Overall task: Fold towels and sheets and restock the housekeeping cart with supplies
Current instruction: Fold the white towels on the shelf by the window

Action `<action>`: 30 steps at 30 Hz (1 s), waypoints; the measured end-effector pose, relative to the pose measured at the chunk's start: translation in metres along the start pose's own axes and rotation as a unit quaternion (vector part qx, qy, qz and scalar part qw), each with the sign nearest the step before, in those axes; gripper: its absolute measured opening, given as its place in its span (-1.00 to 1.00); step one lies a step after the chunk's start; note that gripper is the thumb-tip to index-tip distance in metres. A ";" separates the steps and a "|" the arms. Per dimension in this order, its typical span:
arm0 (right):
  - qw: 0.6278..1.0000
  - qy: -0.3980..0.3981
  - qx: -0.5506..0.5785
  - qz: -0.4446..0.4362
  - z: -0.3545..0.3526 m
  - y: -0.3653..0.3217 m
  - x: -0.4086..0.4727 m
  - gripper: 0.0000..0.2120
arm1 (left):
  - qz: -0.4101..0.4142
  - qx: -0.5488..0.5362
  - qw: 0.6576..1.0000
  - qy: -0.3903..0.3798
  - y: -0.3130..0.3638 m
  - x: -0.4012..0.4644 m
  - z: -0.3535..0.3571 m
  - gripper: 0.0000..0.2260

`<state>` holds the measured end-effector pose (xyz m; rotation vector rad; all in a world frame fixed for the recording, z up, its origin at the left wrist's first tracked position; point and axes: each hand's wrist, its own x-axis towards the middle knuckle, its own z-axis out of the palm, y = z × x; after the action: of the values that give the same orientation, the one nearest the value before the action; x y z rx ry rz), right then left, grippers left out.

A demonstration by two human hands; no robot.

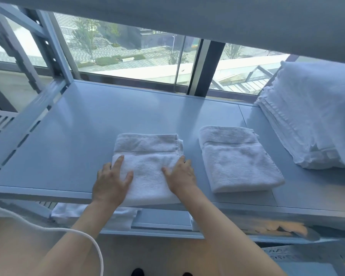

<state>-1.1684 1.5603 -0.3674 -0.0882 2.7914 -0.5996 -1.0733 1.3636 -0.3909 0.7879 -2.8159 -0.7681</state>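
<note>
A folded white towel (147, 156) lies near the front edge of the grey-blue metal shelf (78, 126). My left hand (112, 181) rests flat on the towel's left side with fingers spread. My right hand (180, 176) lies flat on its right side, fingers straight. A second folded white towel (237, 158) sits to the right, apart from both hands. A tall stack of folded white linen (311, 114) stands at the far right of the shelf.
An upper shelf (207, 16) overhangs close above. A window (127, 52) runs behind the shelf. A slotted upright post (54, 48) stands at the left. More white cloth (72, 214) lies on the lower shelf. A white cord (84, 236) curves across my left arm.
</note>
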 end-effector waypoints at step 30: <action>0.966 0.187 0.160 -0.074 -0.232 0.235 0.054 -0.33 | 0.164 -0.201 0.959 0.115 0.300 -0.028 0.081 -0.49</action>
<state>-1.2870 1.8596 -0.2756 -0.1277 3.0127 -1.2112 -1.2050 1.6348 -0.3098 0.3095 -2.3766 -1.0601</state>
